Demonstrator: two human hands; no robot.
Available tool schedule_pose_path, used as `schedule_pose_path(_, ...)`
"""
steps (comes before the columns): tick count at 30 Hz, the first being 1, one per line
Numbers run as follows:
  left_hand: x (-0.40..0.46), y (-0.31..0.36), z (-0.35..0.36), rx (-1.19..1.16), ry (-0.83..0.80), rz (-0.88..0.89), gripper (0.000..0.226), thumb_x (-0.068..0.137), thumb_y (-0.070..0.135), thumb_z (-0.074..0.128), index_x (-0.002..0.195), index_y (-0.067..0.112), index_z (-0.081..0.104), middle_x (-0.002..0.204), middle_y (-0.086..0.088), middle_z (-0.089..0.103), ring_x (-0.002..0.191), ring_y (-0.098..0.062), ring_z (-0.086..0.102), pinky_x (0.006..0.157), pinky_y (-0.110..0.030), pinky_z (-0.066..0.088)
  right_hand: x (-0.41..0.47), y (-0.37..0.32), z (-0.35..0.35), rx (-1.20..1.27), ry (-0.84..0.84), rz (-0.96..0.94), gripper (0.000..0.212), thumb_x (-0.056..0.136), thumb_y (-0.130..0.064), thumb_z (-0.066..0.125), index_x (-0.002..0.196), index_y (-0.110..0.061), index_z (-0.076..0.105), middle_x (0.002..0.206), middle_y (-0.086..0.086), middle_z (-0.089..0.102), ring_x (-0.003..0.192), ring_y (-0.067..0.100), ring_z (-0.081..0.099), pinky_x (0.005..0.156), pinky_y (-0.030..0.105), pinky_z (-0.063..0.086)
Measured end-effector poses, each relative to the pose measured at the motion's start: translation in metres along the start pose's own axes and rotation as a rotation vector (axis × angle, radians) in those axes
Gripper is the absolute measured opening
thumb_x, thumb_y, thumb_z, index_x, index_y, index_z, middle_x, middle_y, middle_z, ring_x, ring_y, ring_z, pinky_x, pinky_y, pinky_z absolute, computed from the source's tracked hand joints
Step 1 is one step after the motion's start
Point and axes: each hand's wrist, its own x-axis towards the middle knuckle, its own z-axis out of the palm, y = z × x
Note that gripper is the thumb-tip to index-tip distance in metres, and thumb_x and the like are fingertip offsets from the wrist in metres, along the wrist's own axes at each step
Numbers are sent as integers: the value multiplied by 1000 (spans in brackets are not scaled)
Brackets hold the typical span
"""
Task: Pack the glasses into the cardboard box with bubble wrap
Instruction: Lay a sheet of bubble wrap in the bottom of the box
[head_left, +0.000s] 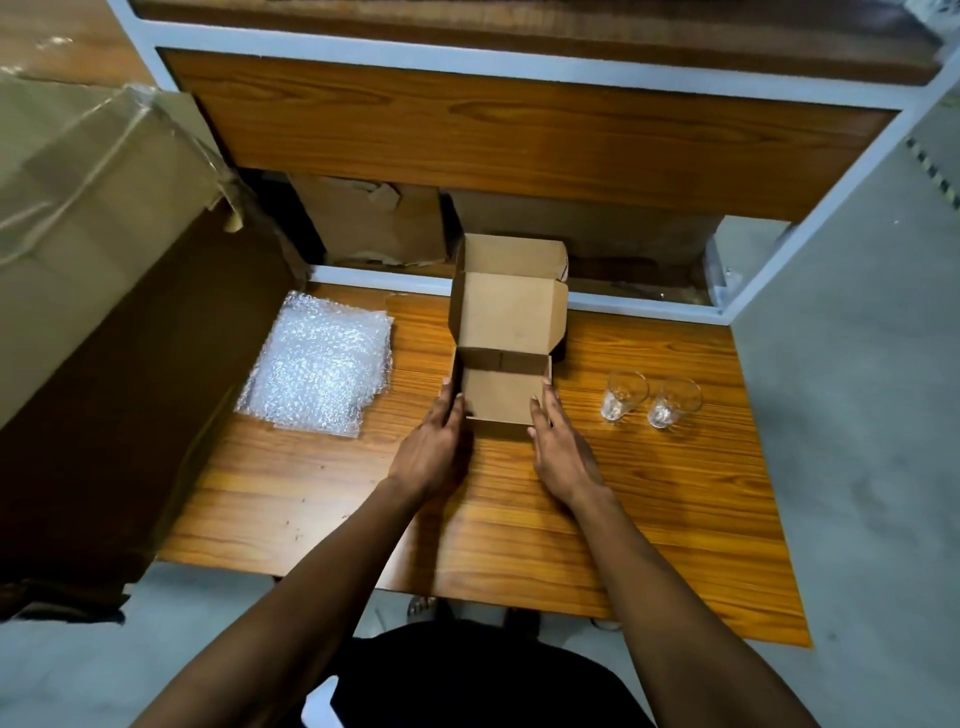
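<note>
Both forearms reach forward from the bottom of the view over the near edge of the desk (311, 499), a wood-grain top. At the centre sits the cardboard box (506, 400), open, with its lid flap (511, 312) standing up and leaning toward twelve o'clock and the side tabs folded in. The left hand (434, 447) lies against the box's nine o'clock wall, fingers (448, 400) stretched out nearly straight and pressed flat along the cardboard, not curled around anything. The right hand (558, 447) does the same on the three o'clock wall, fingers (549, 402) extended and resting on the edge, so the box is steadied between the two palms rather than gripped.

At three o'clock from the box, well apart from the right hand, two clear glasses stand upright on the desk: the nearer glass (623, 395) and, just beside it further toward three o'clock, the second glass (674, 402). Whether they touch each other I cannot tell.

At nine o'clock from the box, a stack of bubble wrap (317, 364) sheets lies flat near the desk's edge, apart from the left hand.

Further toward nine o'clock a large brown carton (93, 249) with clear tape on its top stands against the desk. Beyond twelve o'clock a wooden panel (519, 140) in a pale metal frame rises behind the desk, with more cardboard (374, 218) stored in the gap under it. Grey floor (857, 415) shows at three o'clock.
</note>
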Motion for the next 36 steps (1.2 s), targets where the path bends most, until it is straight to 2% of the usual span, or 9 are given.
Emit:
schedule_pose_path(4, 1, -9, -2, -44, -13, 34, 94, 97, 8, 63, 170, 10, 3, 174, -10, -23, 159, -35, 25, 117, -46, 44, -1, -5, -1, 19, 35, 4, 66, 109, -18, 47, 167, -18, 17, 175, 1, -15, 161, 19, -8, 129, 42, 24)
schedule_pose_path(7, -4, -19, -3, -142, 73, 89, 72, 105, 29, 54, 166, 8, 23, 177, -14, 5, 156, -38, 31, 120, -48, 42, -5, -16, -7, -1, 181, -23, 58, 104, -21, 54, 160, -17, 38, 173, 9, 21, 160, 24, 18, 127, 42, 28)
schedule_pose_path(11, -9, -41, -14, -164, 276, 24, 54, 108, 43, 38, 151, 12, 47, 157, -13, 45, 138, -34, 52, 112, -48, 49, 6, -44, -12, -13, 345, -203, 50, 90, -15, 66, 140, -14, 59, 144, 10, 56, 135, 26, 50, 111, 45, 47)
schedule_pose_path(14, -10, -71, -27, -80, 406, -99, 47, 105, 37, 53, 144, 11, 55, 144, -13, 53, 127, -33, 54, 99, -50, 54, 26, -79, -11, 69, 308, -303, 43, 91, -16, 65, 134, -15, 61, 130, 7, 59, 119, 23, 57, 99, 42, 55)
schedule_pose_path(17, -14, -103, -36, 25, 403, -302, 56, 97, 42, 62, 145, 15, 51, 142, -10, 51, 125, -34, 50, 93, -52, 50, 44, -115, -6, 140, 232, -344, 30, 99, -22, 61, 128, -21, 61, 123, 0, 58, 109, 19, 60, 90, 36, 57)
schedule_pose_path(20, -15, -131, -40, 85, 350, -394, 73, 87, 54, 70, 146, 17, 49, 137, -11, 50, 119, -35, 48, 91, -51, 47, 59, -146, -2, 159, 157, -320, 26, 102, -28, 57, 127, -25, 59, 124, -3, 58, 104, 21, 62, 84, 40, 58)
schedule_pose_path(23, -11, -145, -42, 117, 291, -416, 70, 85, 58, 67, 141, 19, 49, 129, -9, 51, 115, -34, 49, 90, -50, 44, 74, -167, 0, 112, 172, -310, 26, 101, -25, 59, 126, -19, 62, 120, 2, 62, 103, 25, 64, 84, 40, 58)
schedule_pose_path(29, 3, -155, -47, 84, 259, -391, 48, 92, 50, 64, 127, 22, 48, 118, -5, 51, 110, -30, 52, 89, -46, 42, 95, -177, 4, -39, 89, -256, 29, 101, -29, 59, 126, -15, 62, 125, 7, 63, 124, 29, 51, 97, 40, 52)
schedule_pose_path(36, 11, -158, -49, 52, 282, -347, 39, 91, 44, 59, 122, 21, 51, 113, -5, 56, 104, -30, 57, 87, -47, 44, 91, -163, 4, -119, 38, -252, 27, 97, -28, 63, 122, -17, 65, 122, 2, 62, 119, 24, 50, 91, 38, 52)
